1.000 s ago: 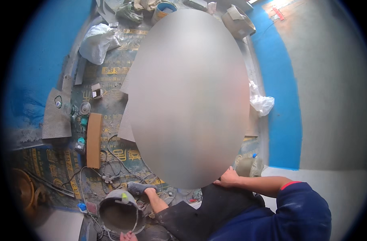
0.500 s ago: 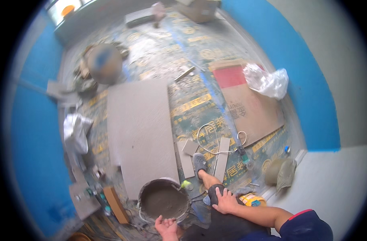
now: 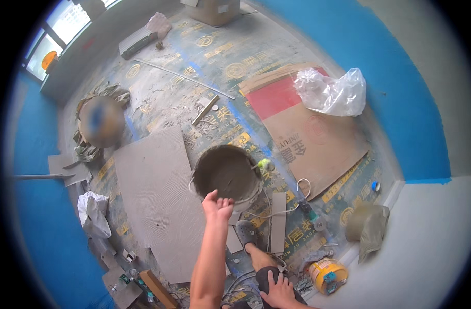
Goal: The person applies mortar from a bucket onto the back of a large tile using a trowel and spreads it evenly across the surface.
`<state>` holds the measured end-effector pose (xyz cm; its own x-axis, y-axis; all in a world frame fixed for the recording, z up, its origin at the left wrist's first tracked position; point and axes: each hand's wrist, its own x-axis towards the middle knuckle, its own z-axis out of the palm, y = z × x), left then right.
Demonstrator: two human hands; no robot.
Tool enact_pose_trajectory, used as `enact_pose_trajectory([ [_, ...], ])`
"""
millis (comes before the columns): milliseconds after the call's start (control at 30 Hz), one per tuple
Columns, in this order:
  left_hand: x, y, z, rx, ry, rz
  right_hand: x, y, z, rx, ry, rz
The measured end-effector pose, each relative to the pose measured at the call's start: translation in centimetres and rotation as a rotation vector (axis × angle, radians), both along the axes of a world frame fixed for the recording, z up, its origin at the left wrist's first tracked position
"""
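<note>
At the near rim of the mortar bucket [image 3: 227, 172], my left hand [image 3: 218, 207] has its fingers curled together. That grip is clamped on the bucket, though from my end I cannot tell whether it has the rim or the handle. I look down into the bucket's wide mouth at grey-brown mix, with something yellow-green [image 3: 266, 165] at its right edge; whether its base bears on anything is hidden. Nearer than the bucket and to its right, my right hand [image 3: 279, 291] lies on the bent knee [image 3: 264, 275], that grip relaxed, fingers apart.

Left of the bucket I see a large grey slab [image 3: 148, 190] with combed ridges. On its near side are a grey clog [image 3: 246, 233] and a narrow grey strip [image 3: 278, 221]. To its right come a corded angle grinder [image 3: 311, 212], flattened cardboard [image 3: 323, 149] bearing a clear plastic bag [image 3: 341, 95], and, nearer, a yellow pail [image 3: 326, 274].
</note>
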<state>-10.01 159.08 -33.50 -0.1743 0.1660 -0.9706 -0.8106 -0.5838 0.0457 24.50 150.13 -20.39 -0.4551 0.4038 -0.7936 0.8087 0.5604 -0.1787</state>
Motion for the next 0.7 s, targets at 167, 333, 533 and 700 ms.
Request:
enact_pose_trajectory([
  [167,-2.4,4.8,-6.7,-0.011,0.038,0.063,-1.2,0.1,-0.5,-0.074,-0.001,-0.024],
  [333,-2.4,9.6,-8.1,0.081,0.008,0.104,-1.6,0.9,-0.3,-0.046,-0.034,-0.066],
  [533,1.2,9.0,-12.5,0.119,0.232,-0.380,-5.3,1.9,1.1,-0.054,-0.065,0.055],
  [700,4.4,-1.6,-16.1,-0.166,0.086,-0.799,-5.9,3.5,-0.8,-0.240,-0.176,0.096],
])
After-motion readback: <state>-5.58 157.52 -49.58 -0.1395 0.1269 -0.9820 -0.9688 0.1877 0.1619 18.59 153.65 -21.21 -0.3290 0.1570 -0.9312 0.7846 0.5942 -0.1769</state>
